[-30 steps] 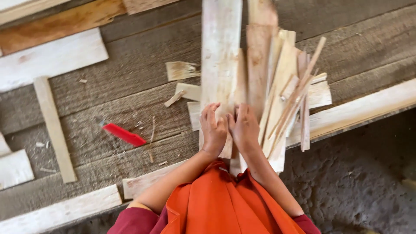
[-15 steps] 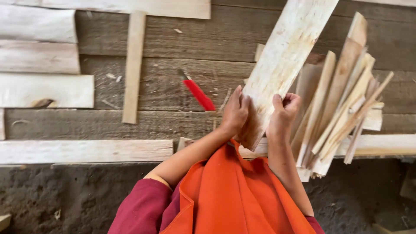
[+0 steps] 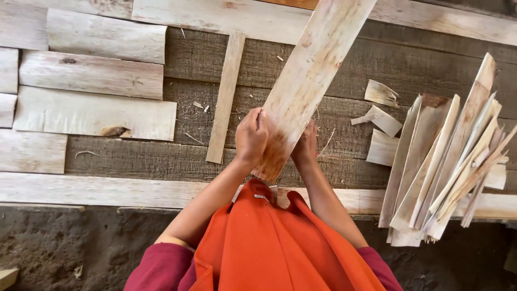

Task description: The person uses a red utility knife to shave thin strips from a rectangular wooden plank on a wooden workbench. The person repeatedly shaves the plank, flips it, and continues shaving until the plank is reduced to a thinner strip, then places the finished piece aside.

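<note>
Head view, looking straight down. I see both of my hands on one long pale wooden slat [image 3: 309,81]. It runs from the hands up and to the right, tilted, and leaves the top edge of the picture. Its near end is stained reddish brown and sits between the two hands, just above the orange garment [image 3: 274,242].

Left hand [image 3: 251,136]: grip clamped on the slat's left edge near the lower end, fingers curled over the face. Right hand [image 3: 306,148]: mostly hidden behind the slat; fingers wrap its right edge, so the grip reads as clamped there too.

The slat is held above a floor of dark weathered planks [image 3: 161,156]. On the left, several wide pale boards [image 3: 94,113] lie flat in rows, touching or nearly so. A narrow strip [image 3: 226,97] lies near upright just left of the left hand. A long pale board [image 3: 81,188] runs across below the hands, at the edge of the planks; dark soil [image 3: 70,242] lies beyond it.

On the right, well apart from the hands, a fanned bundle of thin slats [image 3: 441,167] leans over that long board. Small offcuts [image 3: 381,121] lie between the bundle and the held slat.
</note>
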